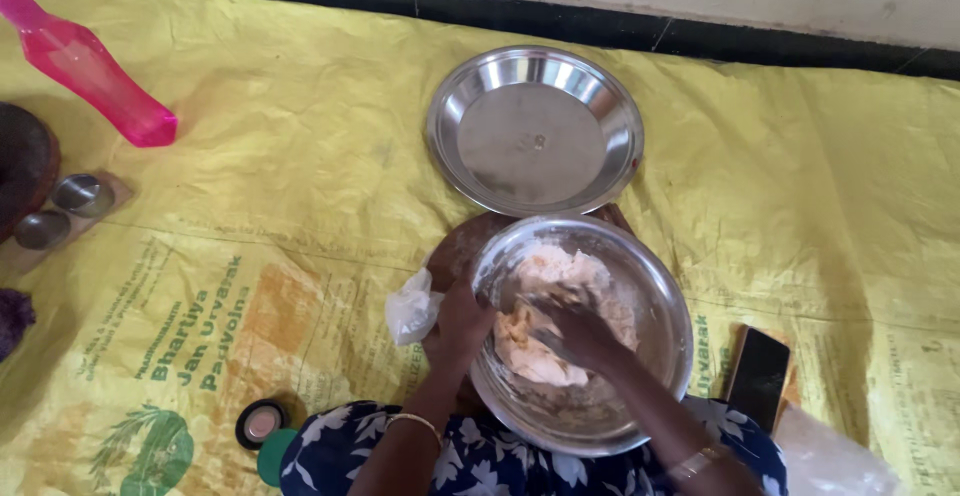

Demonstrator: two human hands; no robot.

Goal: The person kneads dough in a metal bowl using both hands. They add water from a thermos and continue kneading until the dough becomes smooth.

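Observation:
A steel bowl (655,296) holding pale, floury dough (560,276) sits on a round wooden board (455,251) in front of me. My right hand (580,331) is inside the bowl, fingers pressed into the dough. My left hand (462,321) grips the bowl's near left rim, next to a crumpled clear plastic bag (412,306). Both wrists wear bangles. My lap in blue floral cloth (480,456) lies below the bowl.
An empty steel plate (535,131) lies just beyond the bowl on a yellow printed sheet (250,286). A pink plastic bottle (85,66) lies at far left, with two small steel cups (62,211) below it. A black phone (758,376) lies right; a small round lid (262,422) at bottom left.

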